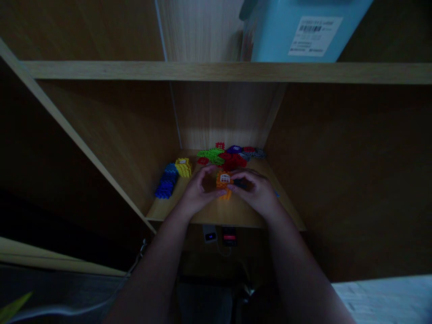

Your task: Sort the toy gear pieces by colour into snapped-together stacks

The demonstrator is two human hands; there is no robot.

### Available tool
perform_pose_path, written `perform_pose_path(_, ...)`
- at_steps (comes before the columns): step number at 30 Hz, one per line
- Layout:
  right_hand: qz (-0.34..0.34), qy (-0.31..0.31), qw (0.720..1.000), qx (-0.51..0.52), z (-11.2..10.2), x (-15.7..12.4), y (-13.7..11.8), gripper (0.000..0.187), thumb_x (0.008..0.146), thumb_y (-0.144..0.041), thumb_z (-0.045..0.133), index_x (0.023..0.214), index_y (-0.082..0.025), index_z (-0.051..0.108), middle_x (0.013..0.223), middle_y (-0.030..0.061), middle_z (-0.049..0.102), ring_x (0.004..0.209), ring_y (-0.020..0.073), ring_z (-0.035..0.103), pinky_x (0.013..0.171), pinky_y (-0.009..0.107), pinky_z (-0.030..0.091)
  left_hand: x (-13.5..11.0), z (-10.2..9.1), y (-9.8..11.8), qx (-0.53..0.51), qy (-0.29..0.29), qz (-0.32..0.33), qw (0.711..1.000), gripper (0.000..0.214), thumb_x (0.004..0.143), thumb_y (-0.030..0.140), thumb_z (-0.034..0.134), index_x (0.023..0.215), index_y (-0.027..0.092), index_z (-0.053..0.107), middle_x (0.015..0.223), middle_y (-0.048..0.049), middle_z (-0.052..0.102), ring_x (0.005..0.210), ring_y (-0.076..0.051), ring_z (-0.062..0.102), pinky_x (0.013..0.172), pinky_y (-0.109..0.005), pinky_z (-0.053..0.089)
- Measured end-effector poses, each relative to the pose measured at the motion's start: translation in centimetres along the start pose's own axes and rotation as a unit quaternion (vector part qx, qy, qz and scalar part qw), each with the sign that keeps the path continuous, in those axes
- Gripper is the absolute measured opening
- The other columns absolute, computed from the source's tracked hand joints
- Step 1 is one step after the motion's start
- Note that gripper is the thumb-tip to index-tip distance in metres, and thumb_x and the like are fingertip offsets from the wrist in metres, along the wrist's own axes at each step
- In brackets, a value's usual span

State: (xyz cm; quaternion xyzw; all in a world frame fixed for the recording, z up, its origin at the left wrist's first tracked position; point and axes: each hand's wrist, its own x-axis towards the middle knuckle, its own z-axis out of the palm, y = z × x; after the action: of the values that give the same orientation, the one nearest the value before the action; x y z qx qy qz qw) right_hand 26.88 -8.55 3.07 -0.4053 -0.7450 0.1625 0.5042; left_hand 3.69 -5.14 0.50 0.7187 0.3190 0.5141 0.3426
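Observation:
A stack of orange interlocking toy tiles (pixel 223 184) stands on the lower shelf, its top piece bearing a white window-like grid. From the left, my left hand (pixel 196 192) curves around it, the thumb against its front and the fingers towards its far side. My right hand (pixel 259 191) pinches the stack's right edge between thumb and fingers. Left of my hands are a stack of yellow tiles (pixel 184 168) and a row of blue tiles (pixel 166 182). Behind them lie loose green tiles (pixel 211 155) and red tiles (pixel 233 160).
Purple tiles (pixel 234 149) and grey tiles (pixel 259 153) lie near the back panel. A light blue bin (pixel 270 31) sits on the upper shelf (pixel 216 72). Below the lower shelf's front edge are two small devices with lit screens (pixel 209 236) and a cable.

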Motion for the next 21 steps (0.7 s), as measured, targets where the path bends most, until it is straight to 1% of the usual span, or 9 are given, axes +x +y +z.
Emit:
perform_pose_path(4, 0.001, -0.006, 1.0, -0.001, -0.25, -0.01, 0.17, 0.019, 0.091, -0.045, 0.084, 0.105, -0.032, 0.079, 0.116, 0.0041, 0.083, 0.11, 0.027, 0.077, 0.101, 0.048, 0.06, 0.0, 0.17, -0.33, -0.013, -0.033, 0.006, 0.999, 0.072, 0.08, 0.043, 0.096, 0.141, 0.025, 0.062, 0.152, -0.0139, 0.064, 0.147, -0.031, 0.057, 0.127, -0.051, 0.041)
perform_pose_path(8, -0.007, -0.01, 1.0, -0.009, -0.4, -0.05, 0.47, 0.019, 0.092, -0.044, 0.084, 0.105, -0.032, 0.079, 0.116, 0.0043, 0.082, 0.11, 0.027, 0.076, 0.101, 0.049, 0.059, -0.04, 0.15, -0.39, -0.024, -0.037, 0.011, 0.999, 0.07, 0.085, 0.038, 0.092, 0.145, 0.026, 0.058, 0.15, -0.013, 0.065, 0.145, -0.029, 0.058, 0.126, -0.051, 0.041)
perform_pose_path(14, -0.011, -0.025, 1.0, -0.005, -0.33, -0.16, 0.82, 0.019, 0.092, -0.045, 0.084, 0.106, -0.032, 0.078, 0.12, 0.004, 0.082, 0.113, 0.0266, 0.076, 0.104, 0.049, 0.059, 0.01, 0.21, -0.88, -0.042, -0.033, 0.014, 0.998, 0.07, 0.086, 0.037, 0.092, 0.145, 0.025, 0.058, 0.145, -0.0132, 0.068, 0.14, -0.028, 0.062, 0.121, -0.049, 0.046)
perform_pose_path(21, -0.01, -0.03, 1.0, -0.004, -0.28, -0.12, 0.62, 0.019, 0.091, -0.043, 0.085, 0.105, -0.033, 0.078, 0.117, 0.0037, 0.082, 0.111, 0.0267, 0.076, 0.103, 0.048, 0.058, -0.15, 0.09, -0.93, -0.037, -0.033, -0.004, 0.999, 0.072, 0.085, 0.038, 0.092, 0.147, 0.026, 0.058, 0.141, -0.013, 0.07, 0.136, -0.029, 0.064, 0.118, -0.047, 0.048)
